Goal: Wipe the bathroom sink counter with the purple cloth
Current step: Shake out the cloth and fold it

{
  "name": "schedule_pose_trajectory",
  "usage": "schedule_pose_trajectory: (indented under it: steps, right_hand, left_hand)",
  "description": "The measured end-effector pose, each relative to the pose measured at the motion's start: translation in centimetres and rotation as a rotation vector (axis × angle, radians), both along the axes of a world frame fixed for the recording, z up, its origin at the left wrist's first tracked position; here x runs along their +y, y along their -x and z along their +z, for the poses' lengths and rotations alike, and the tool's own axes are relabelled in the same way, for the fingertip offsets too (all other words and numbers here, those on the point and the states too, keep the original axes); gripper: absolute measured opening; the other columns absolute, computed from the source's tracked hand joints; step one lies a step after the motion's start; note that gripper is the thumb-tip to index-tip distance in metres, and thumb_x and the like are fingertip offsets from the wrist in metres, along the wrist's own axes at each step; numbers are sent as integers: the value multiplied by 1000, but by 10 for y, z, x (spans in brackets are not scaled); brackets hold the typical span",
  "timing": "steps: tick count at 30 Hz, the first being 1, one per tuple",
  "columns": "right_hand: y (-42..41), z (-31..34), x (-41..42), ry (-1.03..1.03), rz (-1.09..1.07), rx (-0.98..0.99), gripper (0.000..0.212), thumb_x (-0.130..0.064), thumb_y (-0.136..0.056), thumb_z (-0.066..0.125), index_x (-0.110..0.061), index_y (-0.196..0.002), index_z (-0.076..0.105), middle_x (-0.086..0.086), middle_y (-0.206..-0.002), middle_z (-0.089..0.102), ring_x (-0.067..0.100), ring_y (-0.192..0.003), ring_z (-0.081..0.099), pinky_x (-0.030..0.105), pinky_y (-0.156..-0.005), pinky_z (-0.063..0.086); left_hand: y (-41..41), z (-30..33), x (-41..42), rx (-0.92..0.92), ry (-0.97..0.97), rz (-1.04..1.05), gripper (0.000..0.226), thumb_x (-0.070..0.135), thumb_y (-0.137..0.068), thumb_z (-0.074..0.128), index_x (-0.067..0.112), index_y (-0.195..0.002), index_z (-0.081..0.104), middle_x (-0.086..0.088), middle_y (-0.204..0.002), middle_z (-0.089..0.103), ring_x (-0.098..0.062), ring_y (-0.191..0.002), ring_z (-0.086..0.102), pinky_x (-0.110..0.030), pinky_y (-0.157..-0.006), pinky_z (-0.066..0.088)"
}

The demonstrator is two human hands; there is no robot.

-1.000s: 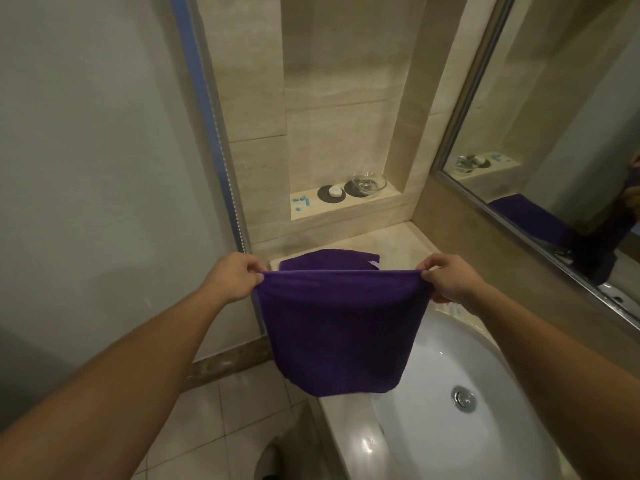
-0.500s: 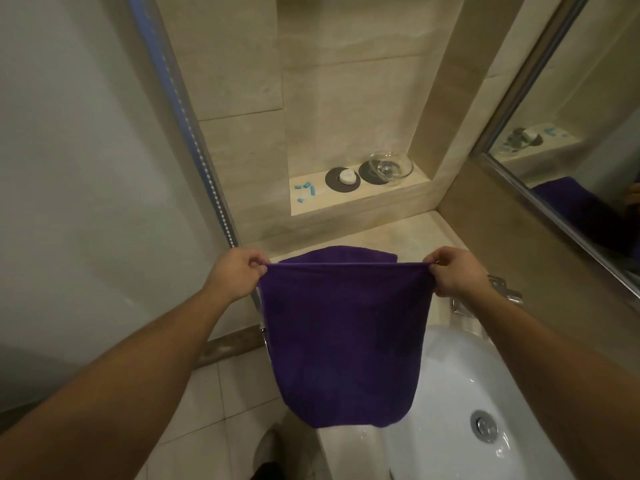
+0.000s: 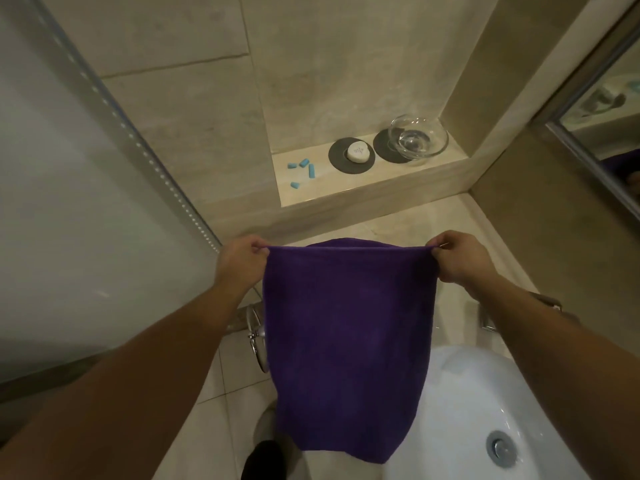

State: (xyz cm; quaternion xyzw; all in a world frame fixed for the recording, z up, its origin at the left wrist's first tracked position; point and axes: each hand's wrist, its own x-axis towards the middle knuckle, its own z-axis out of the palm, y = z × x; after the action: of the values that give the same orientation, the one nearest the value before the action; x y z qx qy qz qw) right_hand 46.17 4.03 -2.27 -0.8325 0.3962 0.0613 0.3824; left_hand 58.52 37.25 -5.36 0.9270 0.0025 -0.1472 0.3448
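The purple cloth (image 3: 346,341) hangs folded in front of me, stretched between both hands. My left hand (image 3: 239,261) pinches its top left corner and my right hand (image 3: 457,256) pinches its top right corner. The cloth covers the near part of the beige stone counter (image 3: 415,225) and the left rim of the white sink basin (image 3: 467,410). The basin's metal drain (image 3: 500,447) shows at the lower right.
A wall niche holds several small blue pieces (image 3: 301,169), a white soap (image 3: 356,152) on a dark disc and a clear glass bowl (image 3: 417,136). A mirror (image 3: 613,109) runs along the right wall, a glass panel (image 3: 86,202) along the left. A chrome fitting (image 3: 256,334) sits under the counter's edge.
The view has moved closer to the niche and tilted down. Both hands keep the cloth stretched; it hangs lower in the frame, and less of the sink shows.
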Motion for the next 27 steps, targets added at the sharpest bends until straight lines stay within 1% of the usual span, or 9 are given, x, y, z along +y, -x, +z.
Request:
schedule_pose_trajectory:
  steps: [5,8,11,14,18,22,24,25,27]
  right_hand:
    - [-13,-17,-6,7,-22,0,21,-8,-91,50,-16,-92,70,7,-85,71,26,-64,64,39,-69,59]
    - [-21,-25,-9,15,-20,-1,19,-10,-91,52,-20,-89,69,4,-87,71,26,-73,66,39,-76,59]
    - [-26,-32,-7,27,6,15,18,-11,-93,53,-18,-94,70,2,-92,70,26,-87,66,33,-76,51]
    - [-29,-40,-4,29,34,49,19,-13,-94,54,-16,-101,71,2,-97,69,25,-94,63,29,-80,45]
    - [-30,-45,-3,11,22,76,16,-13,-93,55,-17,-99,69,3,-96,67,26,-95,63,31,-84,48]
    - [-30,-53,-4,-79,-24,90,13,-14,-92,58,-21,-82,63,8,-92,68,28,-85,62,40,-82,53]
    - [-29,-56,-4,-140,-63,95,13,-13,-92,60,-20,-81,63,8,-84,65,29,-77,61,46,-81,57]
    - [-28,-56,-4,-166,-75,94,13,-12,-93,60,-18,-82,63,7,-83,64,28,-75,60,46,-79,58]
    - [-27,-56,-3,-228,-95,81,14,-9,-95,60,-16,-83,62,6,-84,62,24,-73,58,39,-67,56]
  left_hand:
    - [-4,-16,-16,1,56,154,16,17,-90,62,17,-97,76,-5,-96,75,-23,-93,68,-32,-86,52]
    - [-6,-22,-26,2,66,225,19,18,-91,62,16,-103,76,-6,-103,75,-25,-99,67,-29,-87,48]
    - [-4,-28,-33,41,48,255,21,19,-91,60,16,-107,75,-6,-109,73,-25,-105,65,-29,-89,47]
    - [-1,-34,-34,90,19,242,21,22,-91,59,21,-107,73,-4,-110,72,-25,-102,64,-30,-87,49]
    - [-3,-32,-38,140,-6,243,23,22,-91,58,21,-108,73,-3,-111,71,-27,-104,63,-30,-88,48]
    - [-8,-31,-41,264,61,313,21,17,-85,63,18,-102,75,-10,-108,72,-31,-102,66,-40,-92,55]
    - [-10,-30,-43,325,147,397,11,14,-83,68,12,-91,74,-16,-100,73,-33,-90,69,-39,-80,59]
    - [-10,-28,-43,371,218,440,4,10,-83,68,9,-86,72,-18,-91,70,-28,-75,69,-33,-65,58]
    - [-7,-20,-45,500,365,513,8,2,-86,65,6,-79,64,-13,-71,58,-12,-37,56,-18,-36,40]
